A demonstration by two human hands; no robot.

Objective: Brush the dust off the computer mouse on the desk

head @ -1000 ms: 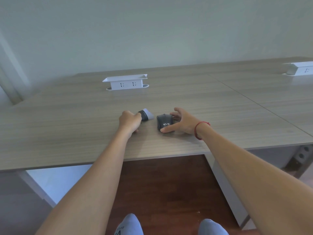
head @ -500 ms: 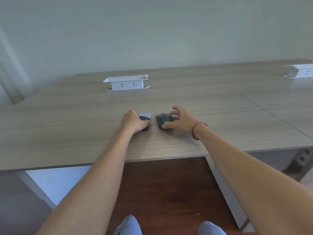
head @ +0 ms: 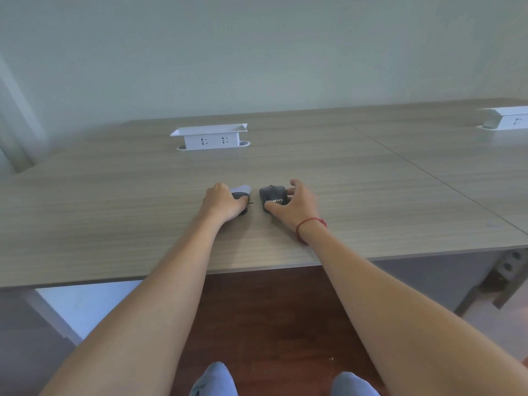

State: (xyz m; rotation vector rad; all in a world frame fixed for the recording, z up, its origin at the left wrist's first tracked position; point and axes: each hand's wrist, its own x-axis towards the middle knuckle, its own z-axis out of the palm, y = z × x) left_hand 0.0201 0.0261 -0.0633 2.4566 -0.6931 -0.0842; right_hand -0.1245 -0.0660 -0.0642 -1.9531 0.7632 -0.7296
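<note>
A dark grey computer mouse (head: pixel 273 194) with white lettering sits on the wooden desk (head: pixel 114 201), in the middle of the near part. My right hand (head: pixel 294 205) grips it from the right, thumb at its near end and fingers at its far side. Just left of it, my left hand (head: pixel 223 202) is closed around a small brush (head: pixel 242 190) with a dark handle and pale bristles pointing away from me. The brush lies low on the desk, a short gap from the mouse. Most of the handle is hidden in my fist.
A white pop-up socket box (head: pixel 211 137) stands on the desk behind my hands. A second socket box (head: pixel 505 119) sits at the far right on the adjoining desk. The desk's front edge runs just below my wrists. My feet in grey socks (head: pixel 214 380) rest on the dark floor.
My left hand lowered the brush to the desk surface, so its bristles now point away instead of toward the mouse. My right hand closed more tightly around the mouse.
</note>
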